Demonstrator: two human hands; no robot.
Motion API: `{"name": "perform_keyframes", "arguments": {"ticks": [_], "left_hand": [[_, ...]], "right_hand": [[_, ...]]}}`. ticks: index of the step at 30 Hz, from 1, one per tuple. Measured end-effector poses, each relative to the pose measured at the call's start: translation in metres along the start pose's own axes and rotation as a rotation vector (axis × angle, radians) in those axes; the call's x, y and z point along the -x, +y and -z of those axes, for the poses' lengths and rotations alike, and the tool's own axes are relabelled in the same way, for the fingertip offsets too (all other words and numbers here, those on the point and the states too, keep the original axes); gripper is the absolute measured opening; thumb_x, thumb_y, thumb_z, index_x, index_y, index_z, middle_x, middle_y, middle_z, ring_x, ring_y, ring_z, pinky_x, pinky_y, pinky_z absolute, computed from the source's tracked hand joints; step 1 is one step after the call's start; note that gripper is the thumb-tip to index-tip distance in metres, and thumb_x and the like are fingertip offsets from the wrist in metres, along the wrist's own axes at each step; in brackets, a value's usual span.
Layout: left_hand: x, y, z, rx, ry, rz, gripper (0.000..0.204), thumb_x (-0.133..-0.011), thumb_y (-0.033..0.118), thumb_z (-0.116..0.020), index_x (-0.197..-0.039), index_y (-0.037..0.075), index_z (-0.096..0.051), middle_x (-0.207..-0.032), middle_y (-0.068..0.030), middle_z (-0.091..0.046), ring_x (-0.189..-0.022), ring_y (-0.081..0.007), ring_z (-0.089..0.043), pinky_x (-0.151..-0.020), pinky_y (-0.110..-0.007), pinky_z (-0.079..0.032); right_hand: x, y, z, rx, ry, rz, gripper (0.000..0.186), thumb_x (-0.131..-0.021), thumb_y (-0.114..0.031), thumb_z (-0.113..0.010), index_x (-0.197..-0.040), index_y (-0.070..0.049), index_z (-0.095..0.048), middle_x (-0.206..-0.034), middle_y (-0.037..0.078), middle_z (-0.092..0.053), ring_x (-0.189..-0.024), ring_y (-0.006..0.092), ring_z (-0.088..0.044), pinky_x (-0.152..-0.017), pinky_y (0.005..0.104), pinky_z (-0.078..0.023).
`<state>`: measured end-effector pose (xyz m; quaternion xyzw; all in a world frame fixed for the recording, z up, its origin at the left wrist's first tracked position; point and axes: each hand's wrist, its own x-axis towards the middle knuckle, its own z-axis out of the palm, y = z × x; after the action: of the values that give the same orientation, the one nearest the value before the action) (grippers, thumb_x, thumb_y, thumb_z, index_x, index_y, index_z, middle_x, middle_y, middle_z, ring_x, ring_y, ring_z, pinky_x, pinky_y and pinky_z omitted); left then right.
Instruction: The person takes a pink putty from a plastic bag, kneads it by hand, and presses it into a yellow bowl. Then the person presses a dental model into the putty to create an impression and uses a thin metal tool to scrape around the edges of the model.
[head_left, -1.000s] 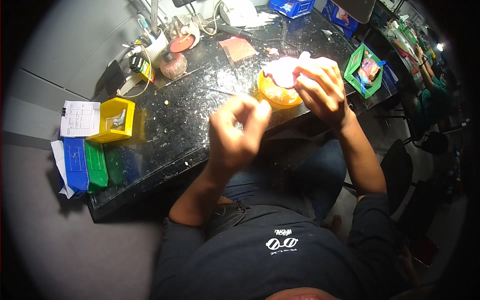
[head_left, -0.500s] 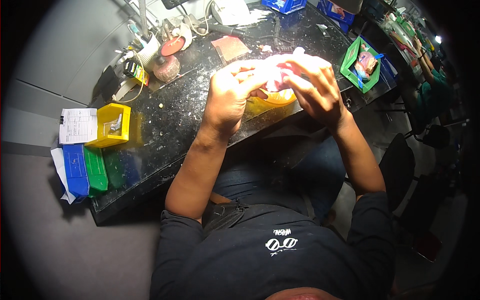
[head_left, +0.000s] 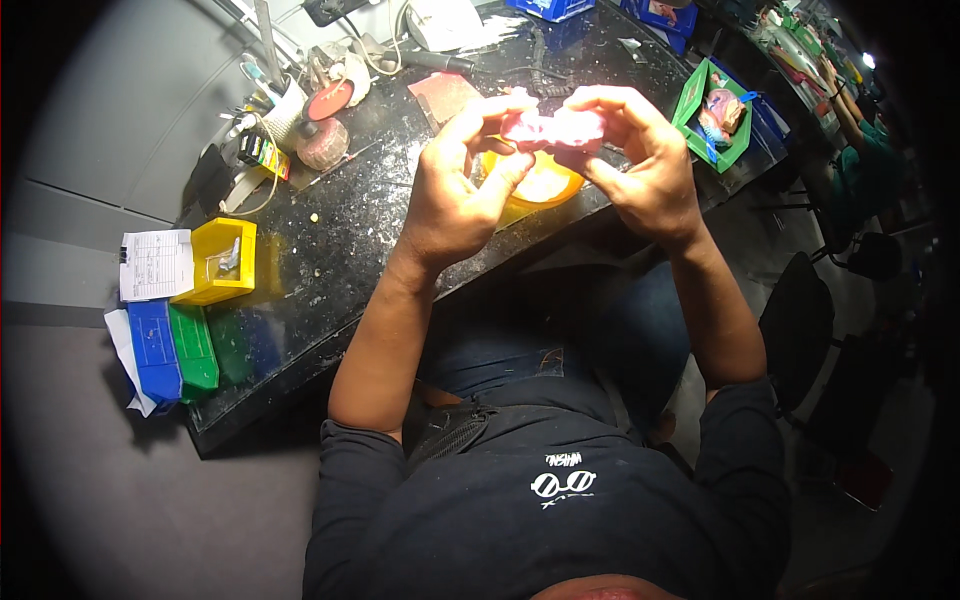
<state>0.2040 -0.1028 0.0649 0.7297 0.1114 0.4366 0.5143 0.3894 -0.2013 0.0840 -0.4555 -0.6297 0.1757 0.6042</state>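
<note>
Yellow bin (head_left: 217, 293) on black bench (head_left: 340, 235), paper sheet (head_left: 157, 266) at its left side, blue bin (head_left: 154, 350) and green bin (head_left: 194, 346) just below it, red disc (head_left: 330, 100) and round vessel (head_left: 322, 148), perhaps glass, beyond it

Gloss, grit, cloth

My black tabletop (head_left: 350, 225) looks glossy but gritty. The pink piece (head_left: 555, 130) I hold looks lumpy under glare. At frame left, the yellow bin (head_left: 225, 290) is smooth plastic, the sheet (head_left: 157, 266) paper. My dark shirt (head_left: 550, 540), lower centre, is matt cloth.
</note>
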Motion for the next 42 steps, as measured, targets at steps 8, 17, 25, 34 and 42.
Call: {"name": "perform_keyframes", "arguments": {"ticks": [8,17,25,34,42], "left_hand": [[0.012,0.001,0.008,-0.256,-0.020,-0.056,0.053,-0.082,0.003,-0.073,-0.132,-0.003,-0.057,-0.129,-0.0127,-0.062,-0.121,-0.0216,-0.059,-0.102,-0.035,-0.045],[0.015,0.008,0.001,-0.372,-0.027,-0.071,0.052,-0.082,0.002,-0.074,-0.132,0.000,-0.058,-0.129,-0.0122,-0.062,-0.121,-0.0210,-0.059,-0.103,-0.034,-0.044],[0.009,0.007,-0.012,-0.431,-0.030,-0.167,0.045,-0.080,-0.003,-0.073,-0.124,0.003,-0.064,-0.120,-0.0128,-0.067,-0.113,-0.0241,-0.064,-0.099,-0.034,-0.048],[0.011,0.002,-0.019,0.158,0.127,0.146,0.033,-0.089,-0.009,-0.068,-0.121,-0.007,-0.060,-0.111,-0.0122,-0.069,-0.103,-0.0175,-0.067,-0.093,-0.031,-0.053],[0.001,-0.006,-0.014,0.372,0.168,0.316,0.021,-0.092,0.003,-0.069,-0.110,-0.007,-0.065,-0.099,-0.0131,-0.072,-0.086,-0.0179,-0.069,-0.081,-0.030,-0.055]], "right_hand": [[0.007,0.000,0.000,0.418,-0.055,0.158,0.033,-0.082,0.003,-0.070,-0.114,-0.002,-0.066,-0.101,0.015,-0.071,-0.093,0.0243,-0.072,-0.083,0.0327,-0.057],[0.017,0.009,-0.006,0.482,-0.017,0.240,0.037,-0.081,0.004,-0.069,-0.118,0.000,-0.063,-0.108,0.019,-0.068,-0.095,0.0332,-0.070,-0.084,0.0380,-0.058],[0.014,-0.009,0.000,0.414,-0.072,0.237,0.038,-0.084,0.004,-0.068,-0.121,0.000,-0.061,-0.105,0.017,-0.068,-0.095,0.0335,-0.070,-0.086,0.0367,-0.058],[-0.003,-0.017,0.072,0.632,0.083,0.111,0.055,-0.081,-0.011,-0.079,-0.132,-0.004,-0.059,-0.131,0.017,-0.063,-0.121,0.0296,-0.061,-0.104,0.0399,-0.048],[-0.003,0.066,0.237,1.210,0.008,-0.363,0.069,-0.073,-0.039,-0.087,-0.126,-0.003,-0.062,-0.117,0.021,-0.069,-0.111,0.0353,-0.066,-0.093,0.0417,-0.051]]}}
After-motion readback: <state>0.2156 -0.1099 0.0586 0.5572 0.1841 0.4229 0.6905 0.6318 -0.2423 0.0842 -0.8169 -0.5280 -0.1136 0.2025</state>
